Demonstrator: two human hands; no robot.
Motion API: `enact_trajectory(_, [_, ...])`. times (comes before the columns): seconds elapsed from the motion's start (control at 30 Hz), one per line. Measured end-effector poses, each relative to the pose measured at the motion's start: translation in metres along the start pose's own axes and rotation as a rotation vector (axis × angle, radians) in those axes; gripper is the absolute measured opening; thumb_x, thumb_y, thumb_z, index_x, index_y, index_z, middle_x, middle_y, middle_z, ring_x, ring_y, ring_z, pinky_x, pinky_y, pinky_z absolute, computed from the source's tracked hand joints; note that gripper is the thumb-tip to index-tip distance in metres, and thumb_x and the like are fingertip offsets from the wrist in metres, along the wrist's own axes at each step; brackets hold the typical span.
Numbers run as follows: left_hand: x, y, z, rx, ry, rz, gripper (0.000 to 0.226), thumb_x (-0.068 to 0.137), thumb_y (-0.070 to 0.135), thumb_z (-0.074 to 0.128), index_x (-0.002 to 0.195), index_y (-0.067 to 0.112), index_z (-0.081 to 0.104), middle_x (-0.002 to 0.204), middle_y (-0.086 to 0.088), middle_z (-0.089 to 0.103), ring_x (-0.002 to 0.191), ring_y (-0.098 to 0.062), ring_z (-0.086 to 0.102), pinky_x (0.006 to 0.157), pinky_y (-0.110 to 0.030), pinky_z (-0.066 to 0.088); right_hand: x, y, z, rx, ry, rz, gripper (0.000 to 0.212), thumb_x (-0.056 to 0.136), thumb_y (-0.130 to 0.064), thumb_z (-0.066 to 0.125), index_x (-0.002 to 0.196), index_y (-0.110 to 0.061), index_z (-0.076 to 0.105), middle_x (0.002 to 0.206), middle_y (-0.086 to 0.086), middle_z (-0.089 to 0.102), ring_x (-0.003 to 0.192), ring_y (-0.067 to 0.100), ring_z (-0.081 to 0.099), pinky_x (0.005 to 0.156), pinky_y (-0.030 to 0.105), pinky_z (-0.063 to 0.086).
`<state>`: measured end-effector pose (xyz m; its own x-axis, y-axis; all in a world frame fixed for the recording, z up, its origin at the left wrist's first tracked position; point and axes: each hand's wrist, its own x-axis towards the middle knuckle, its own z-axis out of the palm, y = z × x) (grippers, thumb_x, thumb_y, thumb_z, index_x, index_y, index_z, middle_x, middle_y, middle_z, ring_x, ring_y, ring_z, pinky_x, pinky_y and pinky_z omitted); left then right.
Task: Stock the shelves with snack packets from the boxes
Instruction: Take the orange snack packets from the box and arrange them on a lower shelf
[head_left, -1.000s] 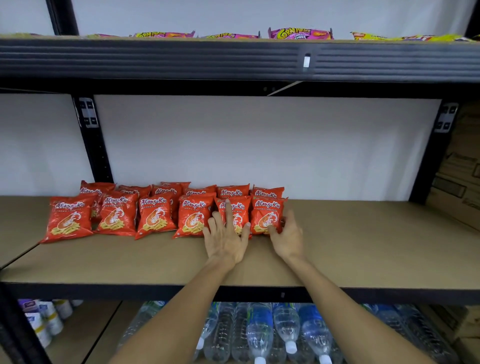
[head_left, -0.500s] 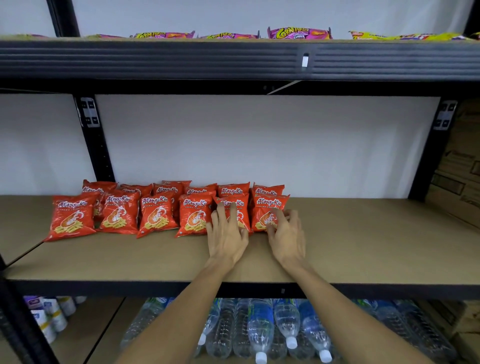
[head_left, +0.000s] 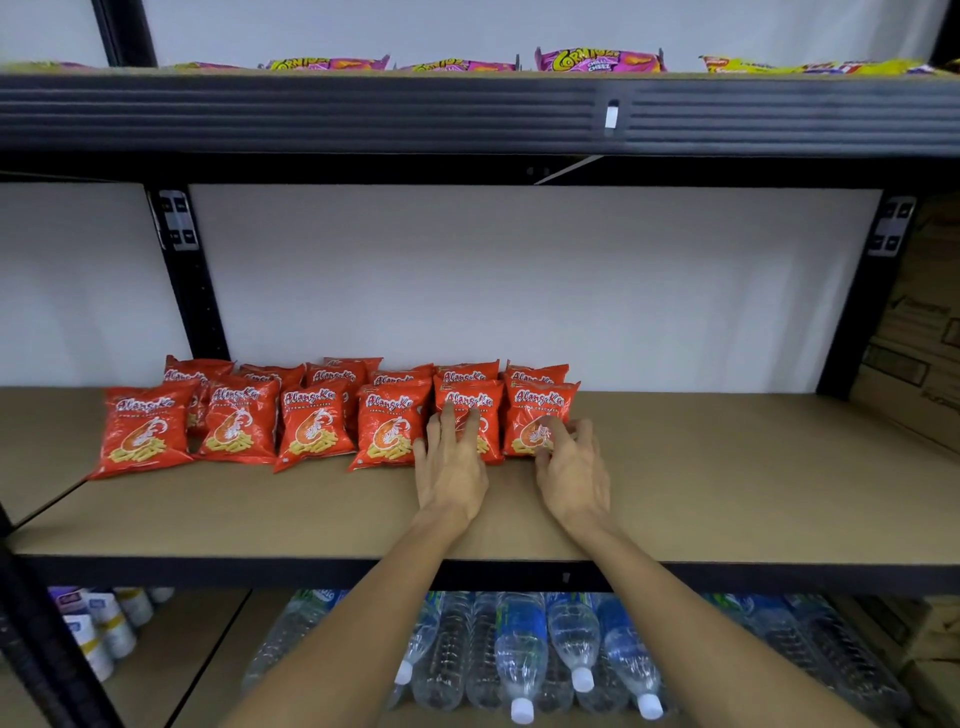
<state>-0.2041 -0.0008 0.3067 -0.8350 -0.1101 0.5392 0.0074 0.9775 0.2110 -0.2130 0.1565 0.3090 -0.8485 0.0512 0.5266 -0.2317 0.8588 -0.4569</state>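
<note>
Left hand (head_left: 451, 465) lay flat, fingers spread, on red foil prawn-cracker packet (head_left: 470, 401) under its fingertips, likely steadying row. Right hand (head_left: 574, 475) pinched lower corner of end red packet (head_left: 537, 410) ahead of it, probably squaring it on brown board shelf (head_left: 727, 493).

6 red packets (head_left: 390, 422) in front (about 7 overlapping behind).

The snack packets (head_left: 311, 421) sit in two rows, one behind the other, on the left half of the middle shelf (head_left: 727, 493), near its back edge. The left hand (head_left: 451, 467) lies on the front row; the right hand (head_left: 574, 473) grips the end packet (head_left: 537, 402) at the right. Bottles (head_left: 519, 654) lie underneath.
</note>
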Motion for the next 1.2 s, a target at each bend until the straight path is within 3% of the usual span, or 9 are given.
enact_trajectory(0.1, [0.0, 0.0, 0.0, -0.012, -0.014, -0.005, 0.07, 0.096, 0.019, 0.055, 0.156, 0.026, 0.02, 0.164, -0.009, 0.012, 0.149, -0.029, 0.013, 0.117, -0.047, 0.021, 0.0, 0.001, 0.002, -0.035, 0.012, -0.021, 0.052, 0.096, -0.021, 0.057, 0.146, -0.028, 0.044, 0.123, 0.009, 0.047, 0.108, 0.028, 0.052, 0.086, 0.043, 0.052])
enact_trajectory(0.5, [0.001, 0.0, 0.004, -0.108, -0.071, -0.035, 0.074, 0.097, 0.015, 0.055, 0.157, 0.028, 0.015, 0.166, -0.009, 0.0, 0.153, -0.031, -0.001, 0.123, -0.052, 0.011, 0.0, 0.002, 0.002, -0.084, -0.018, -0.017, 0.048, 0.098, -0.029, 0.055, 0.145, -0.03, 0.046, 0.129, 0.008, 0.043, 0.116, 0.027, 0.048, 0.091, 0.042, 0.05])
enact_trajectory(0.9, [-0.003, 0.002, -0.006, -0.077, -0.073, 0.009, 0.073, 0.094, 0.02, 0.055, 0.157, 0.024, 0.017, 0.166, -0.011, -0.002, 0.153, -0.031, 0.001, 0.122, -0.053, 0.012, -0.007, -0.002, -0.013, 0.004, -0.006, -0.012, 0.049, 0.096, -0.027, 0.055, 0.144, -0.026, 0.046, 0.126, 0.009, 0.047, 0.112, 0.027, 0.051, 0.091, 0.042, 0.049])
enact_trajectory(1.2, [-0.013, 0.041, -0.022, -0.035, 0.051, 0.26, 0.06, 0.091, 0.022, 0.053, 0.148, 0.019, 0.035, 0.158, -0.013, 0.029, 0.144, -0.028, 0.03, 0.112, -0.051, 0.03, -0.016, 0.026, -0.065, 0.156, 0.025, -0.108, 0.027, 0.095, -0.024, 0.054, 0.12, -0.015, 0.059, 0.114, 0.005, 0.054, 0.1, 0.024, 0.058, 0.082, 0.038, 0.051])
